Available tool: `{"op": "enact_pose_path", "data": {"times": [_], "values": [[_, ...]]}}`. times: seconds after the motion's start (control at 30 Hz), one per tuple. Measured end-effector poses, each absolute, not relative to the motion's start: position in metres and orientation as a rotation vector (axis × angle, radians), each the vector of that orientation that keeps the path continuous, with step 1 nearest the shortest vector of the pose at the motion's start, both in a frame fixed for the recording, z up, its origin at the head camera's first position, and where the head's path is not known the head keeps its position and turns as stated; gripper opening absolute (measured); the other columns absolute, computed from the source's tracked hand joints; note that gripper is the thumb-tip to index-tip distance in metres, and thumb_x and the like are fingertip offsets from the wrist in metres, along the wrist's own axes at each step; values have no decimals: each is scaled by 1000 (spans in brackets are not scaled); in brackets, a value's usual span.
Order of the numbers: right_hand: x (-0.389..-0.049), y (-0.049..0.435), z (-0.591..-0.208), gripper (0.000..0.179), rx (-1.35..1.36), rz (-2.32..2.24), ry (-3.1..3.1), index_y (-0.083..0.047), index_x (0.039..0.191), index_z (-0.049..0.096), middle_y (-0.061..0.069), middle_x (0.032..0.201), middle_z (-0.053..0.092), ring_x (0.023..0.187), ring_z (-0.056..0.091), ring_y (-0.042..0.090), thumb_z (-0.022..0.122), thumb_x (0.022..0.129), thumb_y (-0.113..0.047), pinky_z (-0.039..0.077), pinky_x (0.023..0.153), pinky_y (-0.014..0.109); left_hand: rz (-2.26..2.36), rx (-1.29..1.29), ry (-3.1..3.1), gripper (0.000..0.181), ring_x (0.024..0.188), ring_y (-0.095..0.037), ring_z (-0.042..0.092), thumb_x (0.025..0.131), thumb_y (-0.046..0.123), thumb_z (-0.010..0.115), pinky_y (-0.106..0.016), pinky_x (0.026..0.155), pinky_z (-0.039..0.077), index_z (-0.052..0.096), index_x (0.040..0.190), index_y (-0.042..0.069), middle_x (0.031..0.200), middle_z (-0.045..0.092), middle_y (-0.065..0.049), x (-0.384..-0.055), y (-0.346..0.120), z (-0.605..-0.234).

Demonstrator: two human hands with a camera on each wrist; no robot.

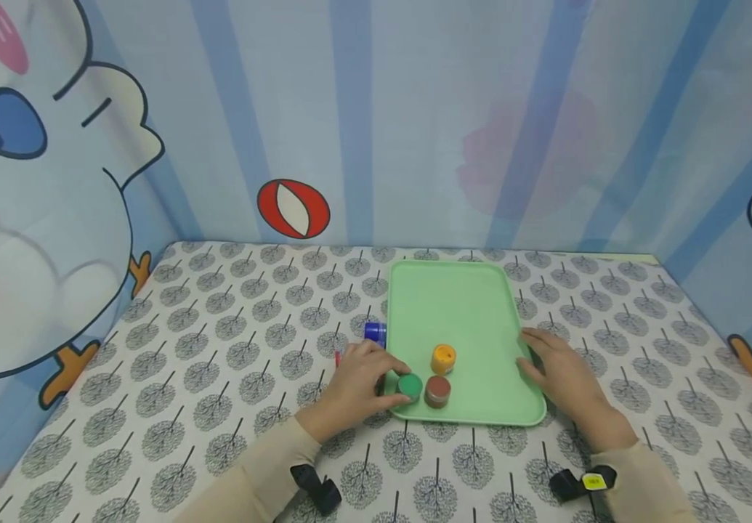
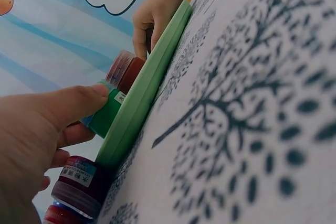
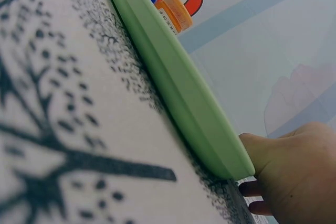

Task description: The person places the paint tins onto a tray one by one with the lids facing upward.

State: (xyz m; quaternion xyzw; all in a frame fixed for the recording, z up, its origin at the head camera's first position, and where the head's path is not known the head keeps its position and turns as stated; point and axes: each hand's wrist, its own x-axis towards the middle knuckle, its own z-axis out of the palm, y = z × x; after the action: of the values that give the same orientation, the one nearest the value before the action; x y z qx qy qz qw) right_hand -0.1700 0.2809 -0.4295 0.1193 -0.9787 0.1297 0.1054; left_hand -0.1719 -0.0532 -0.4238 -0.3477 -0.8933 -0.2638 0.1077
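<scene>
Down at the near left corner of the green tray [image 1: 454, 298], the left hand [image 1: 361, 378] has a green jar [image 1: 410, 388] pinched between thumb and fingers, with a brown jar [image 1: 437, 392] just to its right and an orange jar [image 1: 443, 359] a bit farther back. Over on the right, the right hand [image 1: 562, 372] is pretty relaxed, fingers loosely extended, touching the rim. Blue jar's [image 1: 376, 333] sitting just outside the tray's left edge, btw.
</scene>
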Motion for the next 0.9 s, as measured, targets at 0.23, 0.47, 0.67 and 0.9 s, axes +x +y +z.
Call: {"op": "enact_pose_path", "data": {"times": [0.23, 0.47, 0.67, 0.9], "values": [[-170, 281, -428, 51, 344, 392, -2890, 8, 133, 50, 25, 139, 48, 127, 45, 45, 61, 92, -21, 37, 106, 56, -725, -1031, -2599, 38, 94, -10, 49, 73, 41, 79, -31, 86, 37, 70, 104, 21, 99, 70, 8, -171, -53, -423], [-169, 282, -430, 51, 351, 390, -2880, 8, 131, 51, 25, 138, 49, 126, 46, 45, 62, 92, -21, 38, 105, 56, -726, -1030, -2594, 38, 99, -11, 50, 73, 42, 79, -33, 89, 40, 70, 103, 21, 102, 68, 7, -170, -54, -424], [-169, 283, -429, 50, 351, 391, -2874, 7, 131, 51, 25, 138, 50, 125, 47, 45, 62, 91, -21, 39, 104, 56, -731, -1038, -2568, 42, 102, -13, 51, 72, 44, 79, -35, 90, 41, 69, 105, 20, 104, 66, 5, -172, -56, -422], [-170, 281, -429, 51, 348, 394, -2884, 8, 132, 51, 25, 138, 49, 126, 46, 45, 62, 91, -22, 39, 104, 57, -727, -1011, -2506, 48, 100, -15, 54, 70, 43, 81, -37, 89, 43, 68, 108, 17, 103, 66, 2, -175, -64, -417]]}}
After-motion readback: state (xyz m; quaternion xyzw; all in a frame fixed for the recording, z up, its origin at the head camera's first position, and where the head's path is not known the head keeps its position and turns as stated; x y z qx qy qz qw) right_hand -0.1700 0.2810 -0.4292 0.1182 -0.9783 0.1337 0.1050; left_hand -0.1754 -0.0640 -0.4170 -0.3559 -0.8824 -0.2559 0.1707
